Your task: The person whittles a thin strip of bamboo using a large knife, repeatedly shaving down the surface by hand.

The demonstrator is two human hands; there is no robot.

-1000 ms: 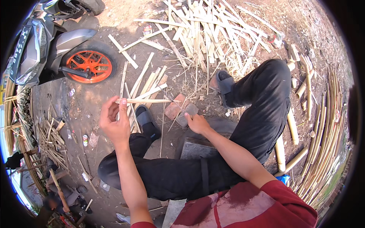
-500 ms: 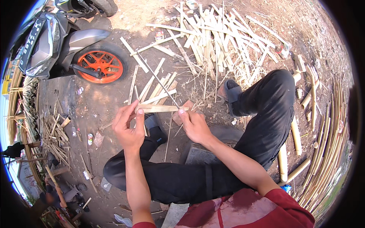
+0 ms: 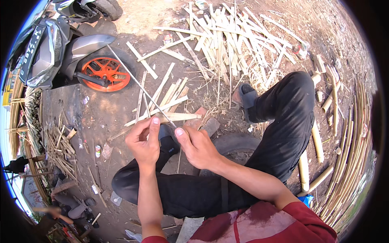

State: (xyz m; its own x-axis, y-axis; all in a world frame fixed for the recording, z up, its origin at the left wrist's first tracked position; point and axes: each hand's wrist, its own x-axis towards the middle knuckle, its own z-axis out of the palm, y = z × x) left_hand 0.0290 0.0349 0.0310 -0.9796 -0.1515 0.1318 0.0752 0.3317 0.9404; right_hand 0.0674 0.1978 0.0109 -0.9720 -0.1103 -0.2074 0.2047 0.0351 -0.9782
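My left hand [image 3: 145, 142] is closed, with thumb and forefinger pinching the near end of a pale split bamboo strip [image 3: 183, 116]. The strip points to the right, just beyond my right hand's fingertips. My right hand [image 3: 199, 149] is wrapped round the lower end of a long thin grey blade [image 3: 137, 83], which seems to be seen edge-on. It slants up and leftward, crossing over the strip close to both thumbs. My right fingers hide its grip. The two hands are close together above my bent left leg [image 3: 190, 194].
A big heap of split bamboo strips [image 3: 227, 40] lies ahead on the dirt. A motorcycle with an orange front wheel [image 3: 106, 75] stands at the far left. Bamboo poles [image 3: 344, 162] curve along the right. Behind my hands lies a tyre [image 3: 237, 142]. Another person [image 3: 67, 206] is at lower left.
My right hand has moved left and slightly down, nearer my left hand. The blade has swung leftward, its far end now over the motorcycle's wheel. My left hand has shifted a little right.
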